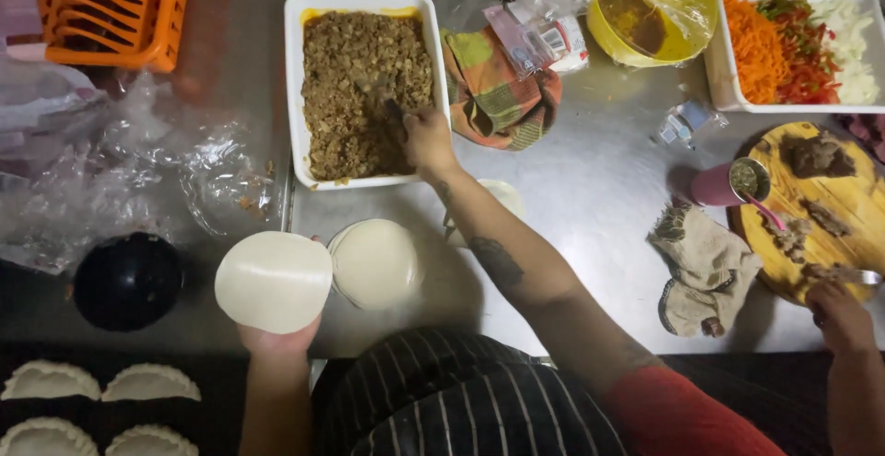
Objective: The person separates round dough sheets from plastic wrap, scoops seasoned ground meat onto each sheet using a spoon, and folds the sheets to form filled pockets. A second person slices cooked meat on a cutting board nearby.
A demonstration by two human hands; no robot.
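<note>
At a stainless-steel worktable [590, 189], seen from above, a person's left hand [277, 331] in the lower left of the frame holds a round dough disc [274, 281] flat on its open palm, fingers spread beneath it. The right hand [429, 138], at centre, is closed around a utensil [392, 106] dug into a white rectangular tray [295, 87] of browned minced filling [364, 87]. A stack of dough discs [376, 262] lies on the table just right of the held one.

Four folded, crimped pastries [97, 405] sit on a dark surface in the lower left corner, near a black bowl [127, 281] and crumpled clear plastic [120, 170]. An orange rack [124, 18] fills the upper left. A yellow bowl [654, 13] under film and a white tray of shredded vegetables [797, 46] line the upper right. At the right edge, another person's hand [841, 313] works at a round wooden board [830, 207], beside a pink cup [733, 182] and a folded cloth [705, 267].
</note>
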